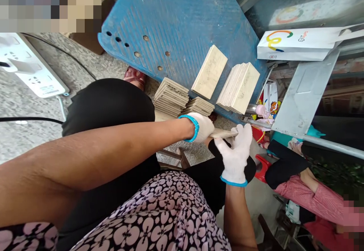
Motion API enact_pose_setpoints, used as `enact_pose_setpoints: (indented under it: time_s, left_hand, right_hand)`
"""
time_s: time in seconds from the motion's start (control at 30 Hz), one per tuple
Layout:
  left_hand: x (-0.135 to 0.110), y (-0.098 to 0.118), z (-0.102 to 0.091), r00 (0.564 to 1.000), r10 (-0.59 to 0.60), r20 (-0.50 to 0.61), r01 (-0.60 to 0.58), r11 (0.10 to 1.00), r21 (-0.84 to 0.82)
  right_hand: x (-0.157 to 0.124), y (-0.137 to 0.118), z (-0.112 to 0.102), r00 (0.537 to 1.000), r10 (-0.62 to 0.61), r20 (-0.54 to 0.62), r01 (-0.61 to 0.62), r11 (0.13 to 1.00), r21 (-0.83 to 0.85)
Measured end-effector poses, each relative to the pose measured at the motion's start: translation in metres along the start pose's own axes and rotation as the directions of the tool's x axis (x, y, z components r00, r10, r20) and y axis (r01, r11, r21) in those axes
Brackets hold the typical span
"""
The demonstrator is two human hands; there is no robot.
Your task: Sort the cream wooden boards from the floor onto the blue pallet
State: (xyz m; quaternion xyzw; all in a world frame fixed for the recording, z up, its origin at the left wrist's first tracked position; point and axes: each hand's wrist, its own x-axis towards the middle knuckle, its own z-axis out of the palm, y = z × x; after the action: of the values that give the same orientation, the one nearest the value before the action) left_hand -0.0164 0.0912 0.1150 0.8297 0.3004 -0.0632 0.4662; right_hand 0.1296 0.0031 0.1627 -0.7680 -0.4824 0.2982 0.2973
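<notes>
White power strip (31,69): seen at nine o'clock on the speckled floor (85,76), with a black cable (28,119) run across below it; the cable could be caught by a foot or a dropped piece. No writing on the strip can be read.
Left hand (200,127): gloved in white with a blue cuff, closed around the near end of a thin pale slat (224,133) just past centre, over the lap.
Slat: held level between both hands, just below the lower edge of the blue board (176,19); it may be snapped if bent, judging by how thin it looks, or let slip through the cloth gloves.
Low stacks (172,96): two piles of flat pieces set at the board's lower edge at twelve o'clock from the hands, partly overhanging; they could be knocked off by a raised elbow or hand.
Single tile (209,71): laid flat on the sloping board, apart from the stacks; sliding is possible.
Leaning row (239,87): pieces stood on edge and tilted at one o'clock; toppling is likely if nudged.
Right hand (236,153): gloved likewise, fingers wrapped over the slat's far end.
White box (295,44): at two o'clock, printed with a coloured ring logo; small lettering is too blurred to be read.
Seated person (307,190): at four o'clock in a pink sleeve, close enough to be struck by a dropped piece.
</notes>
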Motion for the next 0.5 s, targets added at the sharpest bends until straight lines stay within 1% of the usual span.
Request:
enact_pose_setpoints:
  time_s: [0.07,0.13,0.23,0.3,0.4,0.5]
  left_hand:
    - [-0.002,-0.002,-0.012,0.998,-0.042,0.041,0.042,0.999,-0.006]
    - [-0.005,-0.006,-0.026,0.994,-0.089,0.068,0.091,0.995,-0.034]
    - [-0.012,-0.012,-0.046,0.987,-0.146,0.062,0.152,0.981,-0.119]
    - [-0.018,-0.014,-0.057,0.977,-0.208,0.048,0.214,0.953,-0.215]
    - [-0.024,-0.018,-0.067,0.954,-0.286,0.088,0.297,0.865,-0.405]
    - [-0.025,-0.023,-0.070,0.948,-0.292,0.130,0.314,0.771,-0.554]
  right_hand:
    - [0.007,0.010,0.001,0.999,0.033,-0.029,-0.029,0.991,0.129]
    - [0.013,0.021,0.005,0.995,0.102,-0.020,-0.095,0.972,0.214]
    - [0.014,0.036,0.019,0.974,0.211,0.080,-0.223,0.951,0.216]
    - [0.011,0.041,0.032,0.960,0.231,0.158,-0.256,0.953,0.161]
    - [0.009,0.040,0.050,0.957,0.166,0.240,-0.189,0.979,0.077]
    - [0.010,0.034,0.060,0.961,0.120,0.249,-0.107,0.992,-0.065]
